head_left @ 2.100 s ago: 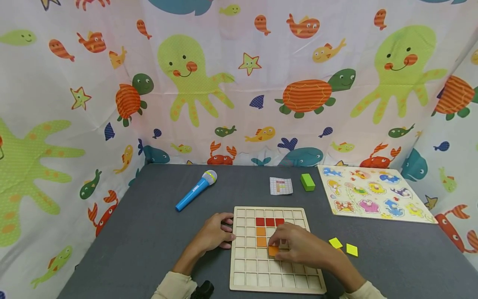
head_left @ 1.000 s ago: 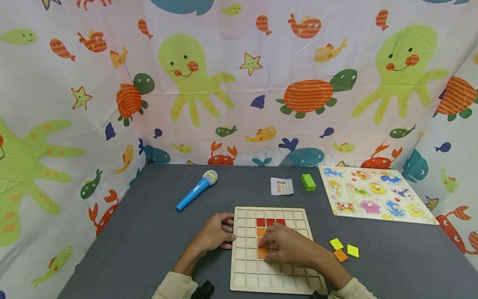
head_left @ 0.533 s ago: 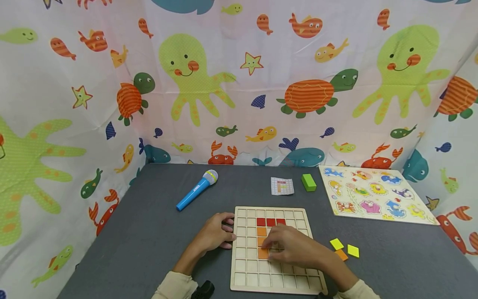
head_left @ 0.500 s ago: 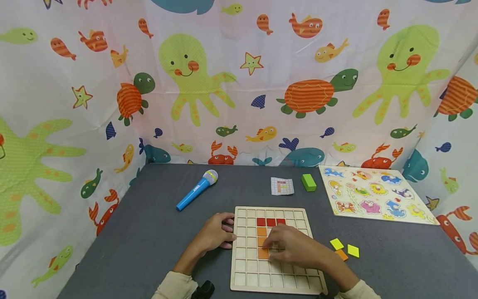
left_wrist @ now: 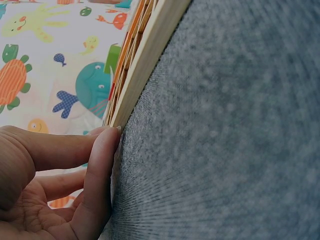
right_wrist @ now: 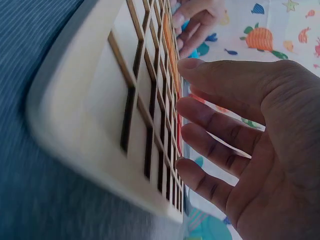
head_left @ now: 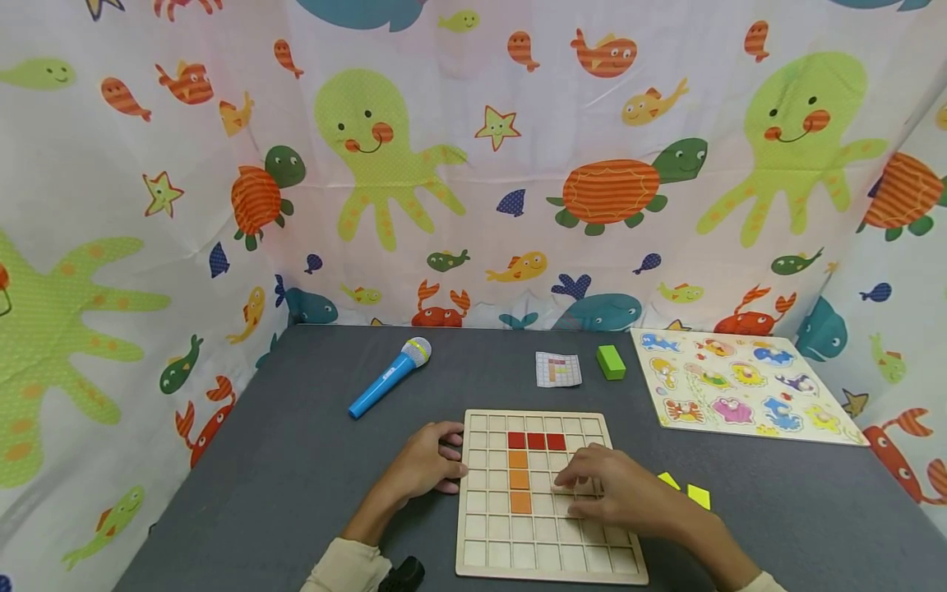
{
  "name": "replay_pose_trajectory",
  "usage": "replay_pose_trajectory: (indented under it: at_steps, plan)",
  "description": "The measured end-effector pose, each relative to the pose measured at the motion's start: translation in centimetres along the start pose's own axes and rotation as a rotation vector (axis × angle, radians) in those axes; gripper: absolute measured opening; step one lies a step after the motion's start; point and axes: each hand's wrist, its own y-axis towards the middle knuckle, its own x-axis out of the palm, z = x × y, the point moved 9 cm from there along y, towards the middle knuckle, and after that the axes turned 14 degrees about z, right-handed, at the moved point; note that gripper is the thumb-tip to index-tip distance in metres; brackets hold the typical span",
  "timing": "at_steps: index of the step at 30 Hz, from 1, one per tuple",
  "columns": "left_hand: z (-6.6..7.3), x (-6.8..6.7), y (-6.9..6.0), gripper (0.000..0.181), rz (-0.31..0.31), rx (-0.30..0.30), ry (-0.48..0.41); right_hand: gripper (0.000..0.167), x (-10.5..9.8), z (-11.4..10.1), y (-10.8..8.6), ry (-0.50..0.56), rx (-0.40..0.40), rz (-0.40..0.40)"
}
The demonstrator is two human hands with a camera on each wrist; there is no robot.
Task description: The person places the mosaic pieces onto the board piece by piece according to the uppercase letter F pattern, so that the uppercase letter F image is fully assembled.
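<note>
A wooden grid board [head_left: 484, 551] lies on the dark table. Three red tiles [head_left: 536, 441] form a row in its upper cells, and three orange tiles [head_left: 520, 479] run down a column beneath the leftmost red one. My left hand [head_left: 425, 460] rests at the board's left edge; in the left wrist view its fingertips [left_wrist: 112, 134] touch the wooden side. Above the right half of the grid is my right hand [head_left: 617, 489], thumb and fingers apart, with nothing between them in the right wrist view. Yellow tiles [head_left: 699, 496] lie right of the board, one partly covered by that hand.
A blue toy microphone [head_left: 388, 378] lies at the back left. Behind the board are a small pattern card [head_left: 558, 370] and a green block [head_left: 611, 362]. A sea-animal puzzle board [head_left: 740, 382] occupies the back right. A sea-creature curtain [head_left: 473, 181] encloses the table.
My right hand has let go of the third orange tile, left in its cell, and moved right. It now hides the loose orange tile beside the yellow ones. My left hand has stayed put.
</note>
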Motion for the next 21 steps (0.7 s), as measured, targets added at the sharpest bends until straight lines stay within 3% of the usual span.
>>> replay_pose_trajectory:
  at_steps: [6, 21]
  plan:
    - [0.0, 0.0, 0.0, 0.066, -0.001, -0.002, 0.001, 0.028, -1.6, 1.4, -1.4, 0.011, 0.050, 0.019]
    - [-0.1, 0.0, 0.1, 0.066, -0.002, 0.005, -0.006, 0.034, -4.5, 5.3, -5.1, -0.083, 0.171, 0.063]
